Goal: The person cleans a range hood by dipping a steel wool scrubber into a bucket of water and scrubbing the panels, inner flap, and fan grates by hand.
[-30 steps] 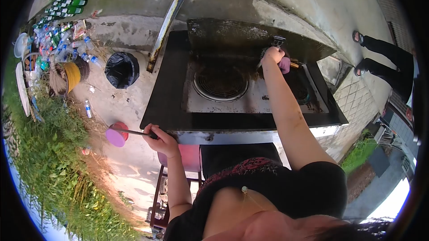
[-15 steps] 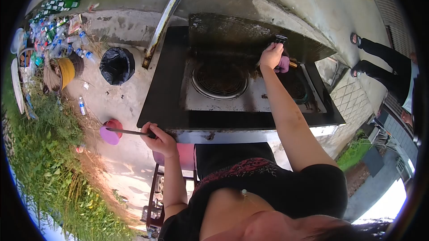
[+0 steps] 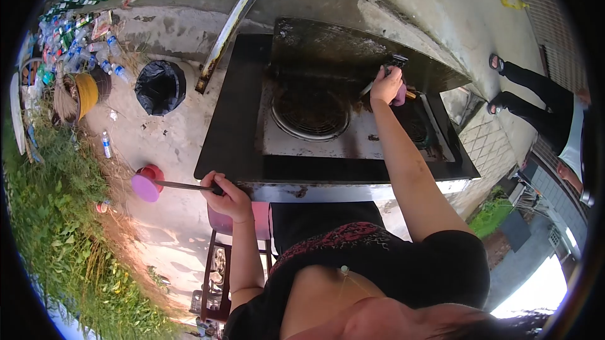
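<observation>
My left hand is closed around the black handle of a long, thin metal tool, seen edge on, just beyond the front left corner of a black stove. The tool points left, its tip overlapping a pink-purple disc in the view. At the back of the stove, my right hand is closed on a dark object whose kind I cannot make out. Beside that hand are a purple cloth and a short yellowish stick. A round burner on the grimy metal top lies to its left.
A stained backsplash rises behind the burners. Left of the stove stand a rusty metal bar and a black-lined bin, with plastic bottles beyond. A red chair is at the front. Another person stands right.
The view has shifted slightly, moving the bin and bottles left in it. My right hand has moved slightly at the back of the stove. The left hand keeps hold of the tool.
</observation>
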The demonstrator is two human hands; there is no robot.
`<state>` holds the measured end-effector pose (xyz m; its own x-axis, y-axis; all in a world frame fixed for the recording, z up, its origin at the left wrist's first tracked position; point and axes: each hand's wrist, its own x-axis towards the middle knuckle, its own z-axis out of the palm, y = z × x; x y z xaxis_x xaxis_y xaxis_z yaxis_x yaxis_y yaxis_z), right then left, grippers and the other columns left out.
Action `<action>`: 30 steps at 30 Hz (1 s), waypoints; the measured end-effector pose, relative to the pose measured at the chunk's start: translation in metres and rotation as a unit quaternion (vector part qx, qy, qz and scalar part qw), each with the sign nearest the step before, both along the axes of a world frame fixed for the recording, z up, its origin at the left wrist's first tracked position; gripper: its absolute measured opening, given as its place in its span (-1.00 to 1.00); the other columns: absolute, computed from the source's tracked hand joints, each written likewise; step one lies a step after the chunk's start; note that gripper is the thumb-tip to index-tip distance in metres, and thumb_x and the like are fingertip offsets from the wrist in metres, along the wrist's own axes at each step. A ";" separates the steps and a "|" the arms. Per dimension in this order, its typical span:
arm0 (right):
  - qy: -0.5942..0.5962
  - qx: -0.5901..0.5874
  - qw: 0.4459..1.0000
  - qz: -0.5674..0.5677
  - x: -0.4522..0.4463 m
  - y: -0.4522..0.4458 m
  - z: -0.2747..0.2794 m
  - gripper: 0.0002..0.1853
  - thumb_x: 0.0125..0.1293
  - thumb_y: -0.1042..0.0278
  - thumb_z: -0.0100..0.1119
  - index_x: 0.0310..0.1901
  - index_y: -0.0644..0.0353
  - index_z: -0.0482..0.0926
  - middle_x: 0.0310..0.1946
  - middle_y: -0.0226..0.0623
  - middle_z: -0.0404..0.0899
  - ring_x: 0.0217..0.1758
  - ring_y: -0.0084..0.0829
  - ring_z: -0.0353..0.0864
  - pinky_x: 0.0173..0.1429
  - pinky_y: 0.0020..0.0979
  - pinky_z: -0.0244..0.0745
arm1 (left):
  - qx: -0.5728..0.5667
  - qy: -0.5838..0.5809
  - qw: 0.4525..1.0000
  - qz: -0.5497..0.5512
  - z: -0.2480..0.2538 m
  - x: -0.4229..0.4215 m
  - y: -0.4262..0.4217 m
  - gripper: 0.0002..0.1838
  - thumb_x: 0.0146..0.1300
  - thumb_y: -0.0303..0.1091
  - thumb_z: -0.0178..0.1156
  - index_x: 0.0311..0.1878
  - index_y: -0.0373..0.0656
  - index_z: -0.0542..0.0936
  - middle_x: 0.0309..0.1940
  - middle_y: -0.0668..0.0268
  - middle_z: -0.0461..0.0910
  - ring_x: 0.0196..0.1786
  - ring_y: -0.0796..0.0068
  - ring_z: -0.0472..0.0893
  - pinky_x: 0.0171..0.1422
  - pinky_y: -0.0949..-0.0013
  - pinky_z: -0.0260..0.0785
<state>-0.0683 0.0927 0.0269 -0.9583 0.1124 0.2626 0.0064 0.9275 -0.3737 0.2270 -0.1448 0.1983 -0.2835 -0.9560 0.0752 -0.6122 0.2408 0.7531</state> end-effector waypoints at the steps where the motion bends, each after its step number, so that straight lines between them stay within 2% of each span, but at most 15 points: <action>1: -0.034 -0.048 0.997 -0.048 -0.004 -0.003 -0.005 -0.72 0.13 0.30 0.20 -0.23 0.22 0.35 -0.35 -0.07 0.47 -0.27 -0.01 0.44 -0.20 -0.24 0.33 | -0.001 0.005 1.000 0.000 0.000 -0.001 0.000 -0.86 0.28 -0.45 -0.04 -0.19 -0.33 0.41 -0.40 0.25 0.43 -0.37 0.48 0.42 -0.23 0.48 0.32; 2: -0.069 -0.094 0.988 -0.098 -0.007 -0.006 -0.008 -0.73 0.12 0.32 0.21 -0.25 0.22 0.35 -0.37 -0.08 0.46 -0.29 -0.03 0.43 -0.20 -0.25 0.32 | 0.000 0.009 1.000 -0.002 -0.001 0.000 -0.001 -0.86 0.29 -0.45 -0.04 -0.19 -0.33 0.41 -0.40 0.25 0.43 -0.37 0.48 0.42 -0.23 0.48 0.32; 3: -0.074 -0.166 0.972 -0.146 -0.007 -0.010 -0.008 -0.79 0.16 0.38 0.19 -0.30 0.18 0.34 -0.39 -0.22 0.46 -0.34 -0.27 0.43 -0.25 -0.33 0.32 | 0.001 0.008 1.000 -0.004 -0.001 0.000 -0.001 -0.87 0.29 -0.45 -0.04 -0.19 -0.33 0.41 -0.40 0.26 0.43 -0.37 0.48 0.42 -0.23 0.49 0.32; 4: -0.070 -0.285 0.944 -0.153 -0.007 -0.008 -0.012 -0.81 0.18 0.38 0.17 -0.30 0.16 0.34 -0.40 -0.27 0.46 -0.35 -0.34 0.42 -0.27 -0.37 0.32 | 0.002 0.009 1.000 -0.004 -0.001 0.000 -0.001 -0.87 0.29 -0.45 -0.04 -0.19 -0.33 0.41 -0.40 0.26 0.43 -0.37 0.49 0.42 -0.23 0.49 0.32; 7: -0.058 -0.608 0.772 -0.174 -0.005 0.015 -0.020 -0.91 0.27 0.42 0.07 -0.35 0.09 0.37 -0.41 -0.45 0.47 -0.40 -0.56 0.43 -0.36 -0.51 0.34 | 0.009 0.017 1.000 -0.009 -0.003 0.003 -0.001 -0.87 0.29 -0.46 -0.04 -0.19 -0.32 0.41 -0.40 0.26 0.43 -0.37 0.49 0.42 -0.23 0.50 0.31; 8: -0.113 -0.658 0.701 -0.250 -0.003 0.024 -0.011 -0.90 0.28 0.39 0.07 -0.37 0.11 0.38 -0.39 -0.47 0.45 -0.30 -0.58 0.41 -0.22 -0.54 0.36 | 0.009 0.022 1.000 -0.009 -0.004 0.003 -0.001 -0.87 0.29 -0.46 -0.03 -0.19 -0.32 0.41 -0.40 0.26 0.43 -0.37 0.50 0.41 -0.24 0.50 0.31; 10: -0.102 -0.670 0.673 -0.296 -0.001 0.016 0.008 -0.85 0.27 0.29 0.09 -0.26 0.09 0.35 -0.37 -0.47 0.42 -0.30 -0.59 0.36 -0.17 -0.50 0.30 | -0.018 0.024 1.000 -0.007 -0.005 0.001 -0.001 -0.90 0.26 -0.49 -0.03 -0.23 -0.33 0.42 -0.46 0.24 0.43 -0.43 0.46 0.42 -0.31 0.48 0.30; 12: -0.122 -0.440 0.848 -0.269 -0.003 0.016 -0.009 -0.79 0.26 0.26 0.11 -0.22 0.14 0.33 -0.35 -0.40 0.42 -0.30 -0.48 0.38 -0.19 -0.43 0.31 | -0.030 0.024 0.999 -0.009 -0.004 0.000 -0.002 -0.91 0.25 -0.51 -0.03 -0.25 -0.33 0.43 -0.48 0.24 0.43 -0.45 0.44 0.42 -0.35 0.47 0.30; 14: -0.054 -0.139 0.980 -0.130 -0.003 0.003 -0.018 -0.68 0.19 0.26 0.17 -0.17 0.22 0.27 -0.41 -0.16 0.39 -0.35 -0.24 0.40 -0.21 -0.32 0.32 | -0.028 0.023 0.999 -0.009 -0.004 -0.001 -0.002 -0.91 0.25 -0.51 -0.03 -0.25 -0.33 0.43 -0.47 0.24 0.43 -0.44 0.44 0.42 -0.35 0.47 0.30; 18: -0.126 -0.090 0.986 -0.064 0.005 0.013 -0.007 -0.66 0.10 0.26 0.24 -0.20 0.18 0.31 -0.45 -0.09 0.49 -0.34 -0.08 0.51 -0.24 -0.19 0.37 | -0.028 0.023 0.999 -0.015 -0.004 -0.001 -0.004 -0.91 0.23 -0.53 -0.03 -0.26 -0.34 0.43 -0.46 0.23 0.43 -0.43 0.43 0.42 -0.35 0.46 0.30; 20: -0.325 0.025 0.945 -0.037 0.027 0.068 -0.035 -0.71 0.06 0.18 0.26 -0.26 0.13 0.46 -0.40 -0.13 0.54 -0.26 -0.19 0.56 -0.17 -0.32 0.44 | -0.030 0.018 0.999 -0.015 -0.004 0.000 -0.003 -0.92 0.23 -0.53 -0.03 -0.26 -0.34 0.43 -0.46 0.23 0.43 -0.43 0.43 0.43 -0.35 0.46 0.30; 22: -0.259 -0.076 0.957 -0.102 0.044 0.090 -0.044 -0.77 0.13 0.19 0.20 -0.32 0.18 0.49 -0.42 -0.19 0.56 -0.31 -0.28 0.56 -0.18 -0.32 0.43 | -0.040 0.026 0.998 -0.028 -0.006 0.000 -0.004 -0.92 0.22 -0.54 -0.03 -0.26 -0.34 0.43 -0.47 0.23 0.43 -0.43 0.43 0.43 -0.35 0.46 0.30; 25: -0.093 -0.247 0.953 -0.150 0.010 0.051 -0.023 -0.73 0.27 0.23 0.05 -0.19 0.29 0.42 -0.27 -0.16 0.53 -0.24 -0.37 0.49 -0.12 -0.36 0.37 | -0.045 0.005 0.998 -0.032 -0.003 0.006 -0.004 -0.92 0.22 -0.54 -0.03 -0.26 -0.34 0.43 -0.47 0.23 0.43 -0.43 0.43 0.43 -0.34 0.46 0.31; 28: -0.065 -0.184 0.970 -0.148 0.002 0.000 -0.021 -0.67 0.26 0.21 0.06 -0.12 0.32 0.40 -0.18 -0.03 0.51 -0.09 -0.17 0.50 -0.05 -0.30 0.36 | -0.022 0.013 1.000 -0.012 -0.002 -0.001 -0.001 -0.90 0.25 -0.51 -0.03 -0.23 -0.34 0.42 -0.45 0.24 0.44 -0.42 0.46 0.42 -0.32 0.47 0.31; 30: -0.223 -0.082 0.963 -0.125 0.016 0.032 -0.052 -0.61 0.23 0.16 0.08 -0.07 0.31 0.40 -0.14 0.02 0.50 -0.04 -0.13 0.49 0.02 -0.29 0.35 | -0.013 0.012 1.000 -0.015 -0.004 0.001 -0.002 -0.87 0.28 -0.47 -0.04 -0.20 -0.33 0.41 -0.42 0.27 0.43 -0.39 0.49 0.41 -0.27 0.49 0.30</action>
